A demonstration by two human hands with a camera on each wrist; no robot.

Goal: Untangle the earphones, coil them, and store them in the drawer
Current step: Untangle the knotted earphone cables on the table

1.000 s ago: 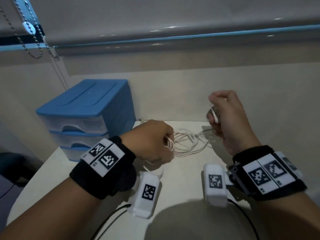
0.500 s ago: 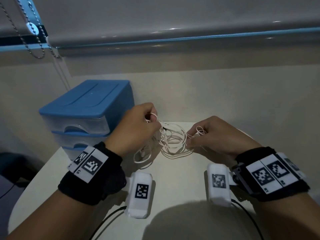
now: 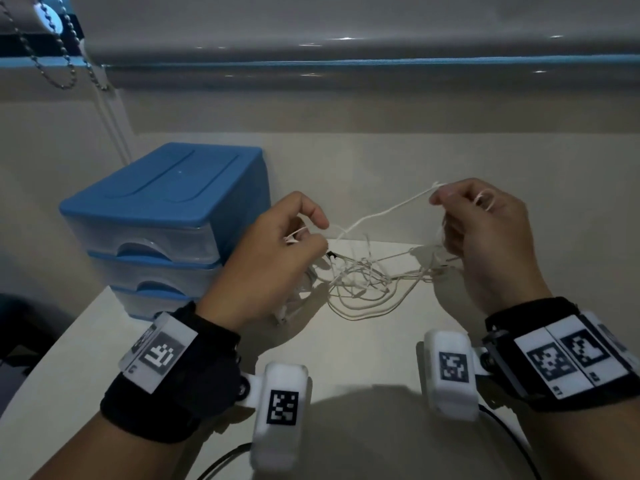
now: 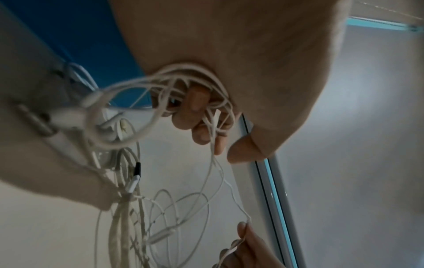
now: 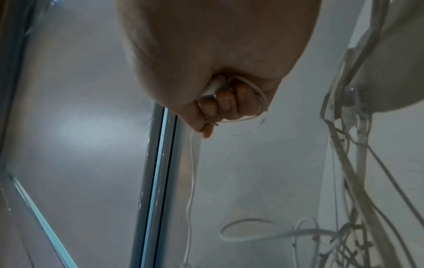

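Three closed drawers fill the blue drawer unit (image 3: 162, 216), which stands at the back left of the white table (image 3: 363, 358), against the wall. The table's left edge runs just beside the unit, and bare surface lies between the wrists and the near edge. The white earphones (image 3: 360, 289) lie tangled mid-table, partly lifted, one strand stretched through the air between both hands. The left hand (image 3: 273, 258) grips several loops in curled fingers (image 4: 195, 105), a bunch only the left wrist view reveals. The right hand (image 3: 485, 230) pinches the strand's raised end; its wrist view shows the fingers (image 5: 226, 103) clenched round a small white part of the cord as well.
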